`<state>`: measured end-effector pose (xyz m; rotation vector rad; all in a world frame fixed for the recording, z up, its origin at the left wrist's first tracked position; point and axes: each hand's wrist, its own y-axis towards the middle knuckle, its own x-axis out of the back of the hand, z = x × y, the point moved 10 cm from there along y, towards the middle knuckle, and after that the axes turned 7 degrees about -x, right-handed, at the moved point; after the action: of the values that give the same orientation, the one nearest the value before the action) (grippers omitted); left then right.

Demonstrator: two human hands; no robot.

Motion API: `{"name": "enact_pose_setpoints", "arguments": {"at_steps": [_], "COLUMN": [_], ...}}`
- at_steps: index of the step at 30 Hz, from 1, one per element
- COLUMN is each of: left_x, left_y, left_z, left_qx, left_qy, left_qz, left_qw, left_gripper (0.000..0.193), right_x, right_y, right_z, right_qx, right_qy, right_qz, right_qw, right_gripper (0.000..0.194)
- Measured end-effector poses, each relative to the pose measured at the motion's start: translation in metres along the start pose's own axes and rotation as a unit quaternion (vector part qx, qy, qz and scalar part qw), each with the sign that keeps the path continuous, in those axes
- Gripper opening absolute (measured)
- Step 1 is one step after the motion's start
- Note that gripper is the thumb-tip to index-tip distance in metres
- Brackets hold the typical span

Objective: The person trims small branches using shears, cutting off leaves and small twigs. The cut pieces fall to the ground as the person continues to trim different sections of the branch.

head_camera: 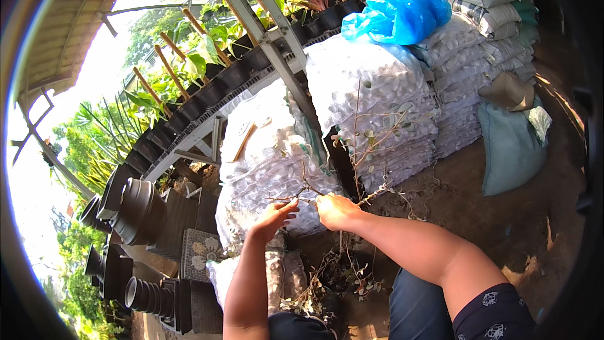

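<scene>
My right hand is closed around a thin woody branch in front of the stacked sacks. Bare twigs fork from it to the left. On the other side of the fist, a pale knotted stem with thin root-like strands sticks out. Slender stems with small leaves rise beyond my right hand, apparently part of the same plant. My left hand is at the forked twigs, its thumb and finger close to one; whether it grips that twig is unclear. Below my hands lies a heap of dry leafy cuttings.
White sacks stand stacked ahead, a blue plastic bag on top. A grey-green sack slumps on the dirt floor at right. Black plastic pots fill the left. Potted plants line a rack behind a metal post.
</scene>
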<state>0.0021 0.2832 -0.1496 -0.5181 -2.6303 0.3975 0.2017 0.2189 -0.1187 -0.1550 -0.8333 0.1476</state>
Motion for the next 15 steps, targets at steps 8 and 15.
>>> {"name": "enact_pose_setpoints", "arguments": {"at_steps": [8, 15], "left_x": [-0.01, -0.018], "left_y": [0.033, 0.037], "left_z": [0.032, 0.032], "left_qx": [0.005, -0.076], "left_qy": [-0.272, -0.32], "left_qz": [-0.263, -0.262], "left_qw": [0.926, 0.907], "left_gripper": [0.037, 0.028], "right_x": [-0.008, -0.003], "right_y": [0.006, 0.007], "right_z": [-0.001, -0.007], "right_qx": [-0.022, -0.023], "right_qy": [0.022, 0.031], "right_qz": [-0.005, 0.016], "right_qw": [0.999, 0.999], "right_gripper": [0.029, 0.029]}}
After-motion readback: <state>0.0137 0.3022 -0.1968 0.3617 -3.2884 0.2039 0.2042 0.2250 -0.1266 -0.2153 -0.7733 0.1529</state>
